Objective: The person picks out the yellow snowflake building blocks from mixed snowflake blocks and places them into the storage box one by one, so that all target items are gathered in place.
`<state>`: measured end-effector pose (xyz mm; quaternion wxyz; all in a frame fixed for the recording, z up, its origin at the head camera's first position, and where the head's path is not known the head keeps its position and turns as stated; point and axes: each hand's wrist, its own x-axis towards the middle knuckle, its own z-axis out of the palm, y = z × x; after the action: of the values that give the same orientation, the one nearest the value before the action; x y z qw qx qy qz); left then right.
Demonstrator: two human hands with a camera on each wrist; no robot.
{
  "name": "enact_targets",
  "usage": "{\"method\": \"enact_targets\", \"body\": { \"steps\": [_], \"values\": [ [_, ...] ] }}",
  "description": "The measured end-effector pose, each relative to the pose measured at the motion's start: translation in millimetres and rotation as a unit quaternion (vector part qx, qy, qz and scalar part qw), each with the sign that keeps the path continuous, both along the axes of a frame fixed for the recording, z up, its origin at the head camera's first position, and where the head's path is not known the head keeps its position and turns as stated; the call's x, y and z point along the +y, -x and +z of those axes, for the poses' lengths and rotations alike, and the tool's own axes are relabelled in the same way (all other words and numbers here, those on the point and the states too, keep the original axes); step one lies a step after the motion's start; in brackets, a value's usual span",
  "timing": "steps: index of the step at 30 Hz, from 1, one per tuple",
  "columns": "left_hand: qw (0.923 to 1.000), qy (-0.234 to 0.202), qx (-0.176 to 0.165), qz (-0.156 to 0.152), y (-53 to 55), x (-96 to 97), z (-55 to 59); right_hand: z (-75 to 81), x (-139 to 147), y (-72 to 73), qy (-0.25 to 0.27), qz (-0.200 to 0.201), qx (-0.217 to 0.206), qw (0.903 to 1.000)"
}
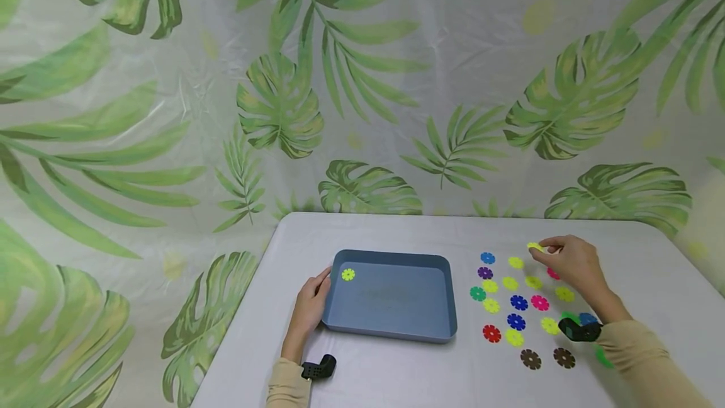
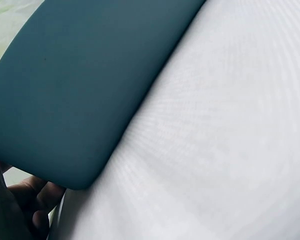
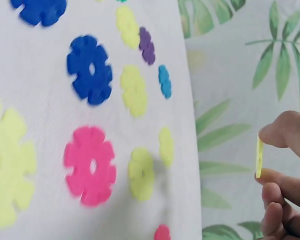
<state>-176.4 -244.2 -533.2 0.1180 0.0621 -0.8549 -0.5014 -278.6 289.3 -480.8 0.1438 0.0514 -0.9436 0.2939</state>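
Note:
My right hand (image 1: pixel 573 264) pinches a yellow notched plastic disc (image 3: pixel 259 156) between thumb and fingertips, holding it edge-on in the right wrist view. It is raised over the far right part of the table. My left hand (image 1: pixel 310 304) touches the outer left wall of a blue-grey rectangular tray (image 1: pixel 391 334), and no finger reaches inside it. In the left wrist view, that hand's fingers (image 2: pixel 49 196) show partly behind the tray's corner. One yellow-green disc (image 1: pixel 348 274) lies inside the tray, near its far left corner.
Several notched discs lie flat right of the tray: a red disc (image 1: pixel 491 333), a pink disc (image 1: pixel 540 302), a purple disc (image 1: pixel 484 272), a brown disc (image 1: pixel 530 359), plus yellow, blue and green ones. My right forearm passes over some. A leaf-patterned sheet (image 1: pixel 374 143) hangs behind the white table (image 1: pixel 391 376).

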Motion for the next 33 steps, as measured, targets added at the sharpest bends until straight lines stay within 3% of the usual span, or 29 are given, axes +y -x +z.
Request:
{"method": "enact_targets", "body": {
  "steps": [10, 33],
  "values": [
    [1.0000, 0.003, -0.001, -0.001, 0.1, -0.8, 1.5, 13.0, -34.6, 7.8, 0.009, 0.036, 0.033, 0.9988],
    [1.0000, -0.001, 0.000, -0.006, -0.3, -1.0, -0.3, 26.7, -108.1, 23.0, 0.036, 0.092, 0.032, 0.9945]
  ]
}}
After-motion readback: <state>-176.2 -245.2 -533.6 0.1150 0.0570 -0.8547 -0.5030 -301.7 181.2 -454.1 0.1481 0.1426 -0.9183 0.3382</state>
